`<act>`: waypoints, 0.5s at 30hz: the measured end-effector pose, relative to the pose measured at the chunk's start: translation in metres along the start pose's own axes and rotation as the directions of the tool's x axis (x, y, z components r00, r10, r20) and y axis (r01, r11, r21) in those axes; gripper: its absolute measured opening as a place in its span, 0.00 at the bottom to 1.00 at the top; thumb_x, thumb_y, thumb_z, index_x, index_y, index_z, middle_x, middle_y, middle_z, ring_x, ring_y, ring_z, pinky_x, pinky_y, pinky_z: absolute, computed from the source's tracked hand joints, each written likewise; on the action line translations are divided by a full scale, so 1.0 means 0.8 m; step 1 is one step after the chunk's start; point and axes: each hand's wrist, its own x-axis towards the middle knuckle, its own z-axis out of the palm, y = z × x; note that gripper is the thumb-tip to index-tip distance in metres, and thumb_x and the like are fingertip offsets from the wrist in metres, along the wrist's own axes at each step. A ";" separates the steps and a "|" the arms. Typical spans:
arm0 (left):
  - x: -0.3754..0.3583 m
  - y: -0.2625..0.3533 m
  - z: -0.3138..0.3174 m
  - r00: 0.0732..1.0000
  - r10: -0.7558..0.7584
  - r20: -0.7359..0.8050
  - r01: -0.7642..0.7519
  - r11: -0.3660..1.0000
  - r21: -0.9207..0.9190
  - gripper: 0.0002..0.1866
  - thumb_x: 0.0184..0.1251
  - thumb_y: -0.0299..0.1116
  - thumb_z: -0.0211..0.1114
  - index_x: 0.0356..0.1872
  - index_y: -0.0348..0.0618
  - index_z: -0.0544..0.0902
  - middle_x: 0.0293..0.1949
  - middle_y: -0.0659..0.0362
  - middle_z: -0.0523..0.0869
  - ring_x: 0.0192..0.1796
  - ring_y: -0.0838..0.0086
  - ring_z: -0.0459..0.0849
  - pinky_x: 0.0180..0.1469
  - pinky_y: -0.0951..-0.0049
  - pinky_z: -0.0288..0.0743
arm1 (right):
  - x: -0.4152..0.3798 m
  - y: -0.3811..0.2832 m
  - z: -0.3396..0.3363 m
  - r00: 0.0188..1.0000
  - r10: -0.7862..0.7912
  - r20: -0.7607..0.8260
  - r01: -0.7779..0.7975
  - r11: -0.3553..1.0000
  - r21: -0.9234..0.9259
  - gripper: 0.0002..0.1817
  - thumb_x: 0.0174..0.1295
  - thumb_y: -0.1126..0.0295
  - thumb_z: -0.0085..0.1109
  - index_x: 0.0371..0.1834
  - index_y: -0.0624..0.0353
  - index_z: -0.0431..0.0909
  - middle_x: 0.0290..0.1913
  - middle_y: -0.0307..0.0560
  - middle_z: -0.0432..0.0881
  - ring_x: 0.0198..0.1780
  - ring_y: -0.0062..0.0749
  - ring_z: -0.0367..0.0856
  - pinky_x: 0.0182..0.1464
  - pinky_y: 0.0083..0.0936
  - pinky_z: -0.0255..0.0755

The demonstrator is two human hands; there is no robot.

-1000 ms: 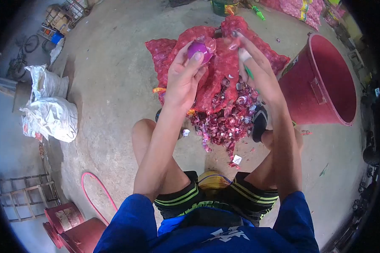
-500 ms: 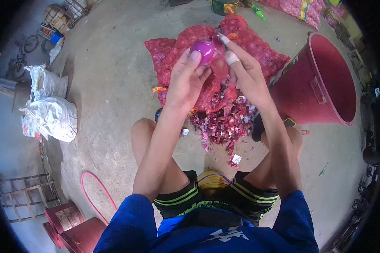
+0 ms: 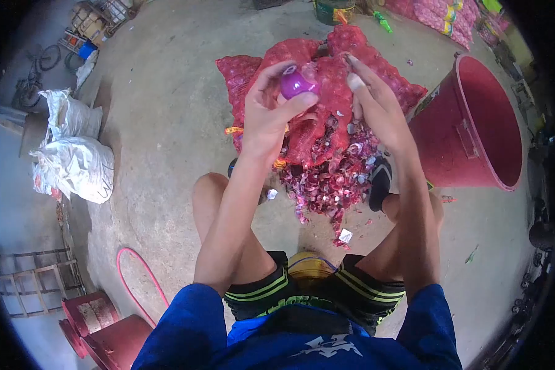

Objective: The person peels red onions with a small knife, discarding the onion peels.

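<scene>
My left hand (image 3: 266, 114) is closed around a shiny peeled red onion (image 3: 298, 84), thumb across its near side. To the right, apart from the onion, is my right hand (image 3: 379, 108), its fingers loosely stretched and pale wraps on the index finger and thumb. I see nothing held in it. Small bits of skin show in the air below it. Beneath both hands lies a heap of onion skins (image 3: 327, 185) on the floor, against red mesh sacks (image 3: 379, 74) full of onions.
A large red plastic bin (image 3: 435, 139) stands at the right. White sacks (image 3: 80, 163) sit at the left. A pink hose (image 3: 135, 259) and red containers (image 3: 114, 339) are at the lower left. More mesh sacks (image 3: 435, 15) and a dark green bucket (image 3: 333, 12) are at the back.
My right hand has drawn away from the onion, and the strip of skin between my hands is gone. The onion has turned in my left hand, whose thumb now lies lower across it.
</scene>
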 end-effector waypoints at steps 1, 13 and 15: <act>-0.001 0.006 0.002 0.999 -0.036 -0.040 0.033 0.998 -0.057 0.34 0.60 0.14 0.81 0.67 0.38 0.77 0.60 0.53 0.86 0.57 0.65 0.91 0.54 0.62 0.96 | -0.007 -0.005 0.004 0.998 -0.069 0.000 0.069 0.996 0.059 0.31 0.80 0.65 0.60 0.84 0.61 0.69 0.31 0.41 0.82 0.30 0.21 0.74 0.39 0.26 0.74; 0.009 0.001 -0.010 0.978 0.198 -0.062 -0.185 0.968 0.172 0.35 0.50 0.17 0.89 0.58 0.43 0.77 0.54 0.59 0.83 0.54 0.74 0.87 0.60 0.68 0.87 | -0.035 -0.025 0.015 0.893 -0.419 0.167 0.447 0.871 -0.204 0.35 0.75 0.68 0.67 0.84 0.57 0.69 0.32 0.60 0.86 0.27 0.56 0.83 0.35 0.40 0.76; 0.009 0.002 -0.010 0.981 0.183 -0.065 -0.169 0.969 0.180 0.36 0.50 0.17 0.89 0.57 0.43 0.77 0.54 0.59 0.83 0.55 0.74 0.86 0.61 0.68 0.86 | -0.035 -0.025 0.014 0.887 -0.434 0.160 0.460 0.862 -0.213 0.35 0.75 0.67 0.67 0.84 0.56 0.69 0.32 0.60 0.86 0.27 0.56 0.83 0.35 0.41 0.76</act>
